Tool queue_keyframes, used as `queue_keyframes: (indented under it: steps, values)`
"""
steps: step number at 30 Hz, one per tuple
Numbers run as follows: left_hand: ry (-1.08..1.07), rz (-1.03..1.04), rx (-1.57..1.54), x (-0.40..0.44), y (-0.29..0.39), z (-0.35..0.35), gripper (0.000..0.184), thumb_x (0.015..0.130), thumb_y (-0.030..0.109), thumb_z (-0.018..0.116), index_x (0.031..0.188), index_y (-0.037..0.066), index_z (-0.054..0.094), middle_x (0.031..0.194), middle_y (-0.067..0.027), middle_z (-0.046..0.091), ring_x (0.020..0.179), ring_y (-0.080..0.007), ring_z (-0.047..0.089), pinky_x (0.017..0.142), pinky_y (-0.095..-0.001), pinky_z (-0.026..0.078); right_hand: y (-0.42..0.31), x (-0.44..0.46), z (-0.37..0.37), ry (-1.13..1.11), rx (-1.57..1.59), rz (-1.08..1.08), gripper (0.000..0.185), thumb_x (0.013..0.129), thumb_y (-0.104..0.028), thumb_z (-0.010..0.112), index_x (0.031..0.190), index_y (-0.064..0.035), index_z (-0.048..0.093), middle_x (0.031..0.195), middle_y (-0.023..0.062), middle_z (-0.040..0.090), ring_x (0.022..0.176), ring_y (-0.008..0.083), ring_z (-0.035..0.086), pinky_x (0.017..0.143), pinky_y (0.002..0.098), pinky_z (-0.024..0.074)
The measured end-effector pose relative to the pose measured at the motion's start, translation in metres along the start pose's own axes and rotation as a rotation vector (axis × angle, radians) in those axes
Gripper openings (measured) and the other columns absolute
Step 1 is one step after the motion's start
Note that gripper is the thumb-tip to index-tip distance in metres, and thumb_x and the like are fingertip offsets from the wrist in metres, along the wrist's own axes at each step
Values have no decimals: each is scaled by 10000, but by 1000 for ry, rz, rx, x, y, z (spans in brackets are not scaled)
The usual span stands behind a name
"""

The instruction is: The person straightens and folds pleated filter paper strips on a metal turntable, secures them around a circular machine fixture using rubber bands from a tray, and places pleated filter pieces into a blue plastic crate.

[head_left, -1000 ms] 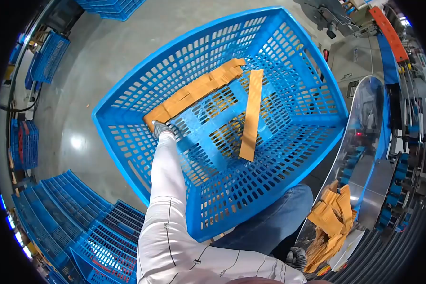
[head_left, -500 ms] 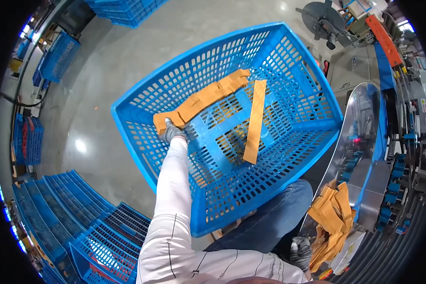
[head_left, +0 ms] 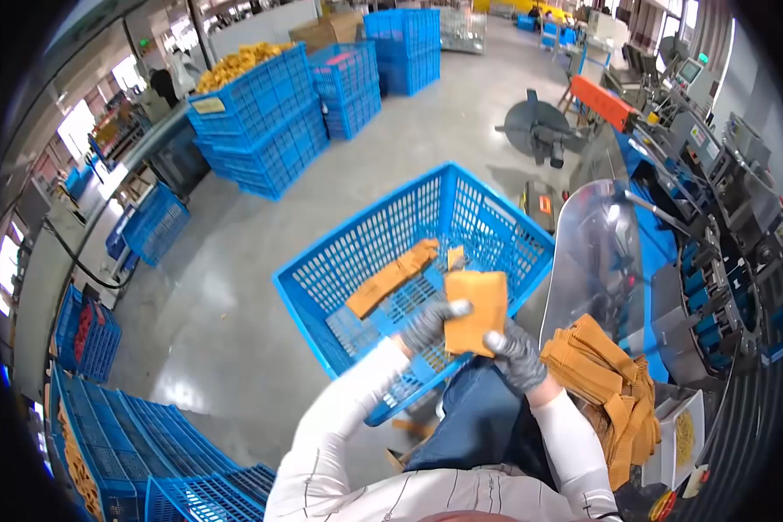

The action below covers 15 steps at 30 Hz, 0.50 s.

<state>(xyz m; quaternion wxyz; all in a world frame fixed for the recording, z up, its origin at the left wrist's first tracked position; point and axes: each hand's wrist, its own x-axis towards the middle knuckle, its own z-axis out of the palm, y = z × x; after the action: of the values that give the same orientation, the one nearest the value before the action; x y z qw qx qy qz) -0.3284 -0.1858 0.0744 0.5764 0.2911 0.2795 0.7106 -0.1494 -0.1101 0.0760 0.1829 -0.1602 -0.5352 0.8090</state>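
Observation:
My left hand (head_left: 428, 327), in a grey glove, grips the left side of a folded bundle of mustard-coloured ribbed knit fabric (head_left: 477, 304). On the bundle's lower right corner, my gloved right hand (head_left: 519, 355) has its thumb on top and fingers underneath. Both hands hold the bundle over the near right side of a blue plastic crate (head_left: 326, 348). Inside the crate, a row of the same folded fabric (head_left: 393, 277) lies along the left side. A loose strip (head_left: 456, 257) shows partly behind the bundle.
To my right, a pile of mustard fabric (head_left: 613, 391) lies beside a clear curved guard (head_left: 587, 252) and machinery. Stacked blue crates (head_left: 270, 130) stand at the back left, with more crates (head_left: 139, 435) at the near left. A round-based stand (head_left: 539, 126) is on the floor ahead.
My left hand has left the crate's left side and moved right with a folded bundle. My right hand has come up from beside my leg onto it. The camera view has tilted up.

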Motion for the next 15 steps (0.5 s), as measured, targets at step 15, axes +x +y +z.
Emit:
queue_keyframes:
  steps: [15]
  values:
    - [-45,117,566,-52,-85,159,520,891,462,490,1159,18,537,1071,-95,575,1047,-163,495,924,-302,388,30,-189,-76,250,-1170,-351,430,855,-147,576,1246,-38,434,1194,52,528,1047,181,535,878,323,460]
